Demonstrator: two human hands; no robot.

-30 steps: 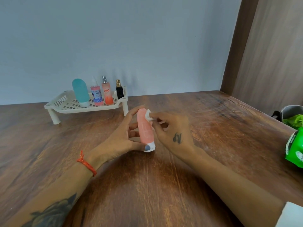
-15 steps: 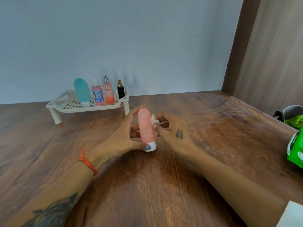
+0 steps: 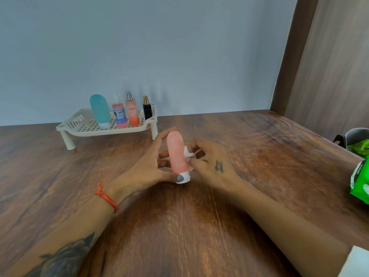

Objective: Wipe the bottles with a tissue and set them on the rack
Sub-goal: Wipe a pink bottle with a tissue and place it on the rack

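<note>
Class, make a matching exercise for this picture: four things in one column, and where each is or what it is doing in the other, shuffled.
1. pink bottle
2. tissue
3. teal bottle
4. green packet

a. standing on the rack
b. at the table's right edge
c. held by the left hand
d. pinched by the right hand

Pairs: 1-c, 2-d, 3-a, 4-b

- Left hand grips a pink bottle, cap down on the wooden table.
- Right hand pinches a white tissue against the bottle's side.
- Four bottles stand on the white rack.
</note>
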